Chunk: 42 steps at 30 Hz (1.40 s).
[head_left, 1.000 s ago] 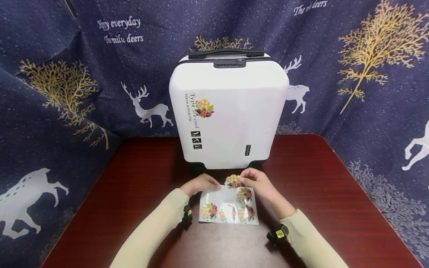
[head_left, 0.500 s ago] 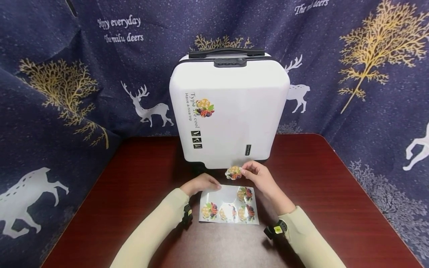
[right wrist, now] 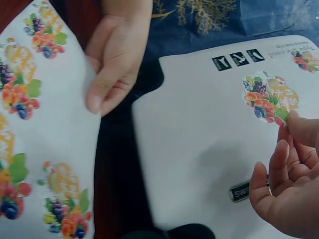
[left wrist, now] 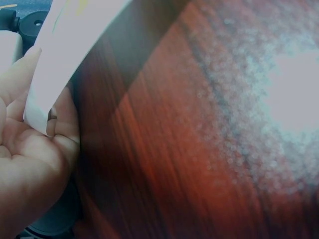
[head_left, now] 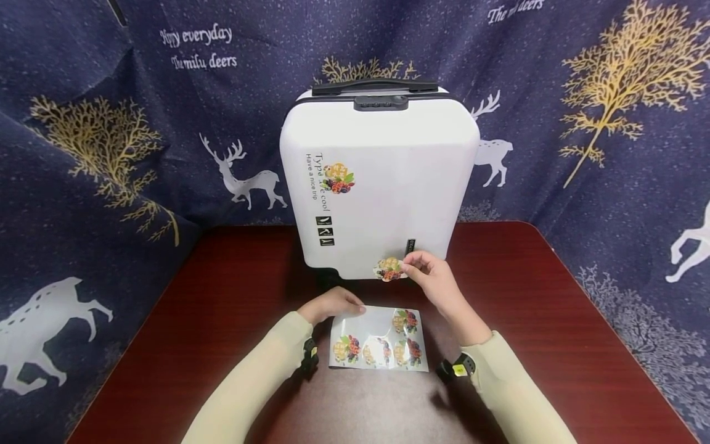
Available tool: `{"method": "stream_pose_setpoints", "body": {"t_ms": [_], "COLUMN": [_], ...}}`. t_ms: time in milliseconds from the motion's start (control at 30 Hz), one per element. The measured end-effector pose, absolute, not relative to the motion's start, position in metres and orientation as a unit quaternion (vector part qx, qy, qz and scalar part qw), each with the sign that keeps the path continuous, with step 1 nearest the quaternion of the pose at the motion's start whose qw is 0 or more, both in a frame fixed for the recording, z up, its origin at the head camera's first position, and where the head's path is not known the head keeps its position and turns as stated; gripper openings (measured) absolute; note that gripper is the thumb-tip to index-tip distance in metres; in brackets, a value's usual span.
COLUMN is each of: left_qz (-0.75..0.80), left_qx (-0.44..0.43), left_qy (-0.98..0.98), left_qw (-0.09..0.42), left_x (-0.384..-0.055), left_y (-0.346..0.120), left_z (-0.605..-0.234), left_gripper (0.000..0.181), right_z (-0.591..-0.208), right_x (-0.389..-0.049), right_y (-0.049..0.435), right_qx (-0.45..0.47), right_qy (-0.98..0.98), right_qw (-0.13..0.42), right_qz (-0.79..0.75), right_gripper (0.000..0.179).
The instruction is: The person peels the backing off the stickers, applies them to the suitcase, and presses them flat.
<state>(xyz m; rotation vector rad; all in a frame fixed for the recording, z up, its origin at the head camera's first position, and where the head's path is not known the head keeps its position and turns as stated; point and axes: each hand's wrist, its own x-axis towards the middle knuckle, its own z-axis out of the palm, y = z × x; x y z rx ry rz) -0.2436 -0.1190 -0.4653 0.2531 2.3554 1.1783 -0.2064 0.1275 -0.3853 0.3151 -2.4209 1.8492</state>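
My right hand (head_left: 434, 277) pinches a fruit-print sticker (head_left: 389, 269) by its right edge, in front of the lower part of the white suitcase (head_left: 383, 203). In the right wrist view thumb and forefinger hold the sticker (right wrist: 269, 98) at one edge, its printed side showing. My left hand (head_left: 334, 304) grips the top left corner of a sticker sheet (head_left: 377, 339), thumb on top and fingers beneath. Several fruit stickers are on that sheet, with a bare white patch at its upper left. Another fruit sticker (head_left: 338, 179) is stuck on the suitcase's upper left, over printed lettering.
The suitcase stands upright at the back of the dark red table (head_left: 233, 296), its black handle (head_left: 374, 88) on top. A small black nameplate (head_left: 410, 246) sits low on its right. Behind hangs a blue cloth (head_left: 249, 98) with deer and trees.
My right hand has lifted the sticker up and away from the sheet, to the suitcase's lower front. The left hand and the sheet have stayed in place.
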Motion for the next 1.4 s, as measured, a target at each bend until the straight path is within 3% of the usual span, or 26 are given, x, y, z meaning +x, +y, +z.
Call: {"method": "stream_pose_setpoints", "body": {"t_ms": [1400], "left_qz": [0.440], "left_qx": [0.094], "left_qy": [0.858], "left_qw": [0.246], "left_x": [-0.245], "left_y": [-0.121], "left_z": [-0.465], "left_gripper": [0.028], "right_z": [-0.316], "right_x": [-0.231], "right_y": [0.115], "right_qx": [0.086], "right_qy": [-0.729], "right_qw": [0.166], "right_qz": [0.658], "right_gripper": [0.012]}}
